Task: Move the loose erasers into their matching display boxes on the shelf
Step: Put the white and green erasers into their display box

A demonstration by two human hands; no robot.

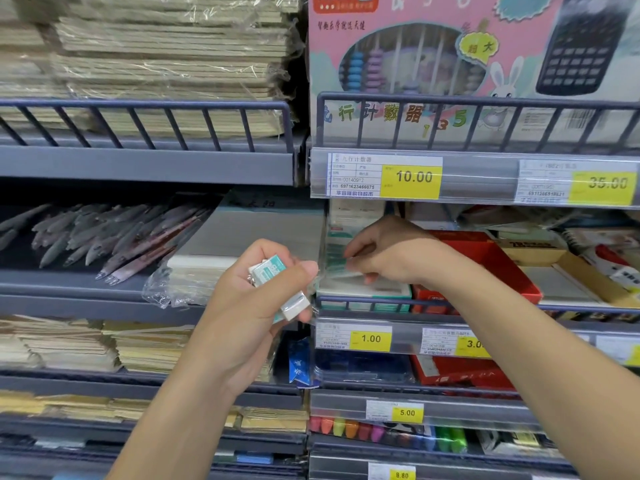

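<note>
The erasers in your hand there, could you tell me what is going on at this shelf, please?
A person is restocking erasers. The left hand grips a small bunch of teal-and-white erasers in front of the shelf. The right hand reaches into the teal display box above the 1.00 price tag, its fingers curled down among the contents; whether they pinch an eraser cannot be seen. A red box sits beside it.

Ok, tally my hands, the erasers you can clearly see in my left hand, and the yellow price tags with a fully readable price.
Hands: 2, left hand and right hand
Erasers clearly showing in the left hand: 2
Price tags fully readable: 5
Total: 9
</note>
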